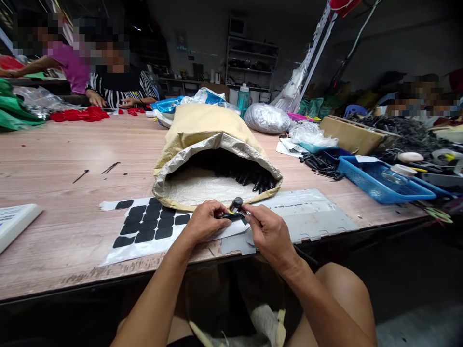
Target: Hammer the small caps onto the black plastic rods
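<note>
My left hand (206, 221) is closed in a pinch on one end of a slim black rod-shaped piece (233, 217). My right hand (269, 231) pinches at the other end of it. Between my fingertips a round black knob (237, 203) with a shiny band stands up; I cannot tell if it is joined to the rod. Under my left hand lies a white sheet with black rounded-square stickers (146, 235). Just behind both hands gapes a tan woven sack (213, 125), black pieces (258, 183) heaped inside it.
A grey board (318, 212) lies along the table's front edge to the right. Beyond it are a blue basket (379, 180) and loose black parts (320, 164). Thin black pieces (110, 167) and a white box (18, 224) lie left. People sit across the table near red pieces (81, 114).
</note>
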The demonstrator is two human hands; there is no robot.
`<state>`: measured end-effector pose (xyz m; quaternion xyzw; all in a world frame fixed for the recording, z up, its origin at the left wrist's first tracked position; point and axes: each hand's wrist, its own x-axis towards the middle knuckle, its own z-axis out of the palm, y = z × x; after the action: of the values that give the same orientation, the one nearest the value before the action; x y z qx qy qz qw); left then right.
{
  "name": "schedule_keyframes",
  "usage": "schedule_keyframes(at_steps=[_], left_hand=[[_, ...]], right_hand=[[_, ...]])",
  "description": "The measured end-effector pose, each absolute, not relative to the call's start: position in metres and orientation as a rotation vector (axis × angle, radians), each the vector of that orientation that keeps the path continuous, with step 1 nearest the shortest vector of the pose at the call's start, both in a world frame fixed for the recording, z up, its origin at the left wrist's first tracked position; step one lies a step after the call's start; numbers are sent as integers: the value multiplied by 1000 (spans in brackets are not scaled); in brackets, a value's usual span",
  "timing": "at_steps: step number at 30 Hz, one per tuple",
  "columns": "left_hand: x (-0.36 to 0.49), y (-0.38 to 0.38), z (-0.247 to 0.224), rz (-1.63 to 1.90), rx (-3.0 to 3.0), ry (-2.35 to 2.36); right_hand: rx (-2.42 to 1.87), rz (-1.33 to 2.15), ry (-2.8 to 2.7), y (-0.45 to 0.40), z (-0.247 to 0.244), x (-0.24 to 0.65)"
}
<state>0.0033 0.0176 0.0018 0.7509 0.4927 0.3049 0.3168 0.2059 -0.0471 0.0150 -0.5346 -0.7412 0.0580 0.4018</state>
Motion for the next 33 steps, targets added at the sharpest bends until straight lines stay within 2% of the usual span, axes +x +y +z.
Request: schedule_keyframes(at_steps=[10,14,21,28,33], left_hand=[[4,18,3,818,1997,1282],[4,18,3,824,1955,1297],[5,15,8,799,1952,1345],[5,15,10,782,1957,1351],[4,15,8,785,1903,1341]], right_hand=[[-1419,-16,-1975,-53,14,194],[-1433,-64,-1856,-52,18,200],[-1456,11,-1895,-54,12,208],[-1560,-147,-1831,-12,16,242],[-1641,-205,-1914,18,-3,265]])
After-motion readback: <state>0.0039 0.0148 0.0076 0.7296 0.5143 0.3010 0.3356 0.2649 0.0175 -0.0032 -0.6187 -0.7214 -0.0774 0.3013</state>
